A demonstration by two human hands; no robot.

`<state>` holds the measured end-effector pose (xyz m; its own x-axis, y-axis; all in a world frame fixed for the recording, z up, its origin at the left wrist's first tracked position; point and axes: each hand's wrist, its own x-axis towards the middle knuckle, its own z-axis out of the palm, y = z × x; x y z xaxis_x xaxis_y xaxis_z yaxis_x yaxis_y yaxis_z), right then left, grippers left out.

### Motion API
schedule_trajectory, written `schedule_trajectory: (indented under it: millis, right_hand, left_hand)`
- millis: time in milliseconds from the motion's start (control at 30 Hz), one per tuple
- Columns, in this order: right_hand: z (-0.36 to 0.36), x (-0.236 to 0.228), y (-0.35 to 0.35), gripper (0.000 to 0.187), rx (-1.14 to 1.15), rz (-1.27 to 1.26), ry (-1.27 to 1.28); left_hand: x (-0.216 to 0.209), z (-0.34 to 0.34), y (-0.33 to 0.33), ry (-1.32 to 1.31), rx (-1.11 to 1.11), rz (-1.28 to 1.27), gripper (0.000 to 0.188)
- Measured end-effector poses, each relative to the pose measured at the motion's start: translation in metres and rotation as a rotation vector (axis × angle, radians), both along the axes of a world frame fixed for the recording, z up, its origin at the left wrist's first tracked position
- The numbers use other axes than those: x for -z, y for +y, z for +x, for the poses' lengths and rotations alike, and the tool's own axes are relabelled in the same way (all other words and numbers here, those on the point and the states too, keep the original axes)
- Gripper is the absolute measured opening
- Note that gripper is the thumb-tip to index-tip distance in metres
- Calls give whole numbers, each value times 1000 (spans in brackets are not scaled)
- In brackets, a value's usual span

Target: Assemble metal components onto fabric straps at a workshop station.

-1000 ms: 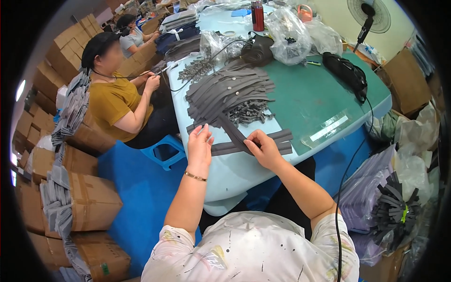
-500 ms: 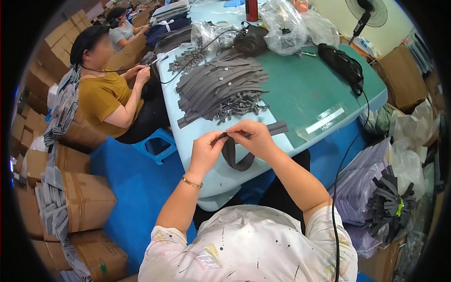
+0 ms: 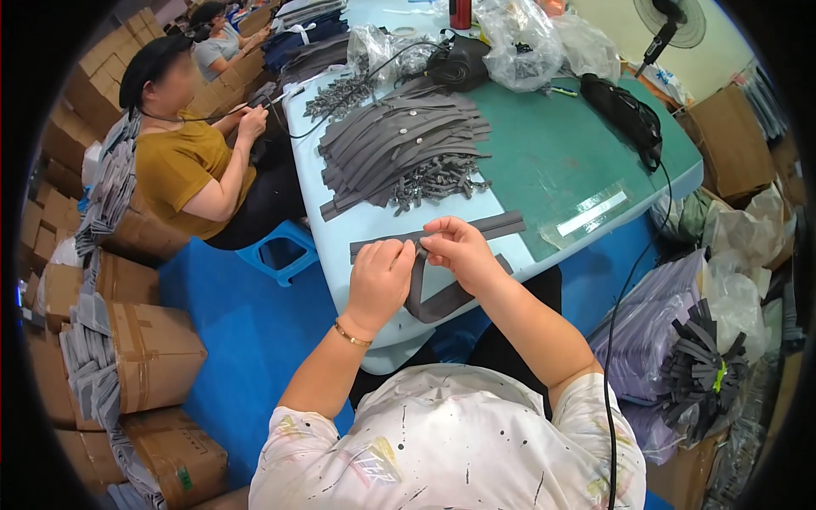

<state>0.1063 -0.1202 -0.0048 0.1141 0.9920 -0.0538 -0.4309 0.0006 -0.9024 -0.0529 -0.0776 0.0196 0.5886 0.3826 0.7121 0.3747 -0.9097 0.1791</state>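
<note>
My left hand [image 3: 379,276] and my right hand [image 3: 457,246] meet above the near edge of the table [image 3: 561,153], both pinching a grey fabric strap [image 3: 438,299] that hangs in a loop below them. Flat grey strips [image 3: 497,226] lie on the table just beyond my fingers. Farther back spreads a big pile of grey straps [image 3: 399,140] with a heap of small grey pieces [image 3: 438,180] at its near side.
A person in a mustard top [image 3: 191,166] sits at the table's left on a blue stool [image 3: 280,255]. Cardboard boxes [image 3: 140,353] with grey bundles line the left. Plastic bags [image 3: 527,42], black bags and a cable lie at the far end. Purple bags and dark straps [image 3: 697,357] are piled right.
My hands lifted a grey strap off the table and drew it toward me, and it is folded into a hanging loop between my fingers. The camera tilted slightly.
</note>
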Motion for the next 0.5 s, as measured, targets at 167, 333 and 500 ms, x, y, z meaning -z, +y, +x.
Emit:
schedule_trajectory:
  millis: [167,333,500]
  right_hand:
    - [14,19,43,17,1,-167,-219]
    - [35,8,84,12,367,263,-1317]
    - [36,14,93,8,248,276,-1729]
  left_hand:
    - [-5,24,12,-627,131,-946,13]
    - [-14,58,68,-955,254,-1258,14]
    - [39,59,92,-715,-56,-1176,12]
